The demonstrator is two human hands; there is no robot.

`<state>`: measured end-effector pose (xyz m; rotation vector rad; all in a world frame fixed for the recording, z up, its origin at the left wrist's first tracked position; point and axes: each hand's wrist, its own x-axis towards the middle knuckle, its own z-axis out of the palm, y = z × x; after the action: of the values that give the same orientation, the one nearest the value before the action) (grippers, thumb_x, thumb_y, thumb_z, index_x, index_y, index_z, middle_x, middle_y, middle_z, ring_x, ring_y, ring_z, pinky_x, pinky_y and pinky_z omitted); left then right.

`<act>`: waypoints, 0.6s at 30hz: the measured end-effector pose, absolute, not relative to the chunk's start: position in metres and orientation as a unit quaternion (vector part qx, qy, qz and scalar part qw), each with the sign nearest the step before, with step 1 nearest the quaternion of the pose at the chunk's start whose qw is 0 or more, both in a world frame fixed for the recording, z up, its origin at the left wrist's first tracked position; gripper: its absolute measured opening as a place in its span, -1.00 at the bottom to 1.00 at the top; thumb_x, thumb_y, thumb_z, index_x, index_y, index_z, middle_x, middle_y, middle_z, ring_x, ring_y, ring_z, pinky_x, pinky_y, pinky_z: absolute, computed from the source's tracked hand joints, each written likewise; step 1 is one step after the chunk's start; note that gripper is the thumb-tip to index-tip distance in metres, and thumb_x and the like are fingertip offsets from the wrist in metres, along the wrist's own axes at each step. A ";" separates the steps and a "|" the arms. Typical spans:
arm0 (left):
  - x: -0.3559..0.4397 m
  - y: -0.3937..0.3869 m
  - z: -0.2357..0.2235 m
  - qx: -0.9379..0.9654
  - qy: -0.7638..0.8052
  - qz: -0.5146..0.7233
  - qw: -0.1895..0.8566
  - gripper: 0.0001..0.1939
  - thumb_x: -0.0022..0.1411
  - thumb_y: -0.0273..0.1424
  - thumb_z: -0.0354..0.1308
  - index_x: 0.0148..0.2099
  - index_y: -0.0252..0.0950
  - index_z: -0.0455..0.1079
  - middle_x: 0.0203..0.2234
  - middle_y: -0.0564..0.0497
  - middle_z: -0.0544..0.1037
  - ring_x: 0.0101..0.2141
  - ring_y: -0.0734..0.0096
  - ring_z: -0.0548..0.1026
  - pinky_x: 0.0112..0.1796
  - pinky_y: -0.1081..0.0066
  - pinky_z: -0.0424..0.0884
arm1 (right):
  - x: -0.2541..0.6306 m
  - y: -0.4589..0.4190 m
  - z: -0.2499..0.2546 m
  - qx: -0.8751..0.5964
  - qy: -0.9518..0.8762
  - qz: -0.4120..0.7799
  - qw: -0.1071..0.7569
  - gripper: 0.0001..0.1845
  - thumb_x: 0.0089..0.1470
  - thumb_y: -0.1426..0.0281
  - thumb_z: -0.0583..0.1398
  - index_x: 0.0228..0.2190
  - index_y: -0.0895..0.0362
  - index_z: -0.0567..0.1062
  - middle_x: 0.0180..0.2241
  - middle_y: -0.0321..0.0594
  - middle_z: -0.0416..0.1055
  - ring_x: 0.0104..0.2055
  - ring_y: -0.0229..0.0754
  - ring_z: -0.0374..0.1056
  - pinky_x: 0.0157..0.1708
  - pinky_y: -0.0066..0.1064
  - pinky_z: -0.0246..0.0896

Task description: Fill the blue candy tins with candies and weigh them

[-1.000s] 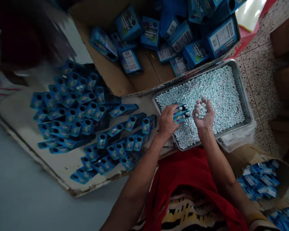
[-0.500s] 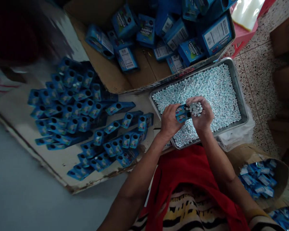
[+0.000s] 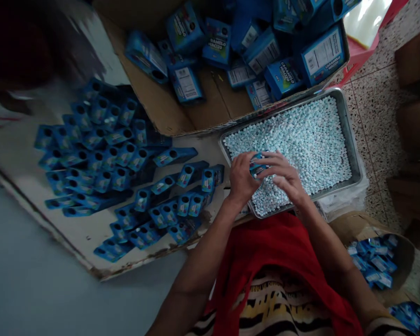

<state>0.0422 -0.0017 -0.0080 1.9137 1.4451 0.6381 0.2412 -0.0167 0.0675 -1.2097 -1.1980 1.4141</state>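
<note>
My left hand (image 3: 243, 179) is wrapped round small blue candy boxes (image 3: 257, 165) and holds them above the left part of a metal tray (image 3: 357, 163). Small pale blue and white candies (image 3: 307, 135) fill the tray. Over the tops of the held boxes reaches my right hand (image 3: 283, 175), its fingers stretched and spread, partly covering them. No candies show in its palm from here. Many blue boxes (image 3: 108, 158) with round holes on top stand in a group on the table (image 3: 154, 259) to the left.
A large cardboard carton (image 3: 210, 105) with loose blue boxes stands behind the tray. At lower right is a brown carton (image 3: 405, 261) with more blue packs. A red stool (image 3: 374, 46) stands at the back right, and stacked brown cartons (image 3: 416, 121) line the right edge.
My right hand has moved left over the held boxes and spread its fingers. The handful of candies it held half a second ago no longer shows. My left hand keeps its hold.
</note>
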 end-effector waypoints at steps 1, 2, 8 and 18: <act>0.038 -0.001 -0.010 0.727 0.548 0.244 0.335 -0.33 0.12 -0.45 0.45 0.27 -0.15 0.41 0.13 -0.14 0.63 0.16 -0.05 0.61 0.24 0.02 0.55 | 0.250 -0.010 0.063 -0.522 -0.461 0.552 0.458 -0.49 0.34 -0.23 0.25 -0.28 -0.18 0.80 -0.03 -0.24 0.73 0.28 0.14 0.49 0.57 0.21 -0.01; 0.034 -0.001 -0.011 0.721 0.549 0.246 0.344 -0.30 0.08 -0.48 0.47 0.27 -0.12 0.42 0.13 -0.12 0.63 0.17 -0.05 0.61 0.24 0.02 0.56 | 0.259 0.001 0.056 -0.560 -0.441 0.522 0.469 -0.49 0.34 -0.21 0.26 -0.29 -0.15 0.80 -0.04 -0.21 0.72 0.22 0.12 0.52 0.51 0.18 0.11; 0.008 -0.012 -0.018 0.704 0.553 0.260 0.362 -0.26 0.04 -0.44 0.54 0.25 -0.14 0.43 0.11 -0.09 0.64 0.12 -0.03 0.65 0.18 0.03 0.62 | 0.282 0.092 -0.029 -0.657 -0.580 0.361 0.318 -0.32 0.20 -0.35 0.31 -0.19 0.00 0.73 0.06 -0.11 0.61 0.33 0.24 0.38 0.47 0.26 0.12; 0.009 -0.039 -0.029 0.663 0.611 0.280 0.331 -0.19 0.00 -0.50 0.57 0.27 -0.10 0.37 0.09 -0.07 0.59 0.11 0.00 0.64 0.16 0.05 0.64 | 0.253 0.052 -0.070 -0.707 -0.577 0.369 0.176 -0.40 -0.02 0.02 0.54 -0.03 0.08 0.66 0.17 0.05 0.55 0.39 0.43 0.33 0.44 0.32 0.21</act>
<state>0.0087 -0.0389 -0.0290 1.7323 1.5971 0.7319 0.2527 0.0522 -0.0705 -2.0021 -1.6339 1.0453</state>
